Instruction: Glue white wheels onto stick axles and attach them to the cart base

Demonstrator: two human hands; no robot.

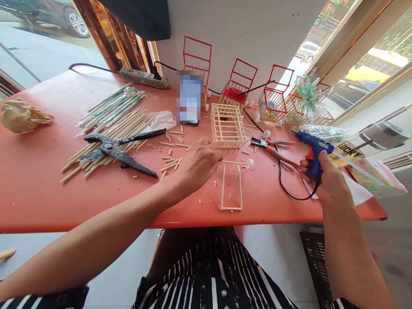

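Observation:
My left hand [204, 163] is closed, its fingertips at one end of a thin wooden stick [234, 162] with a white wheel [249, 163] on the other end. Its fingers are also close to the lower corner of a small wooden stick basket [228, 125]; whether they touch it I cannot tell. Just below the wheeled stick, a narrow frame of sticks [241, 189] lies flat on the table. In my right hand [330, 180] is a blue hot glue gun [313, 148], its nozzle pointing left, away from the basket's surface.
On the red table [58, 171] lie large black cutters [111, 148] over wooden sticks [122, 122], orange-handled pliers [273, 150], wrapped sticks [112, 105], crumpled paper [22, 116] and a phone [189, 98]. Red-and-wood model carts [236, 83] stand behind. A black cord [283, 184] loops near the glue gun.

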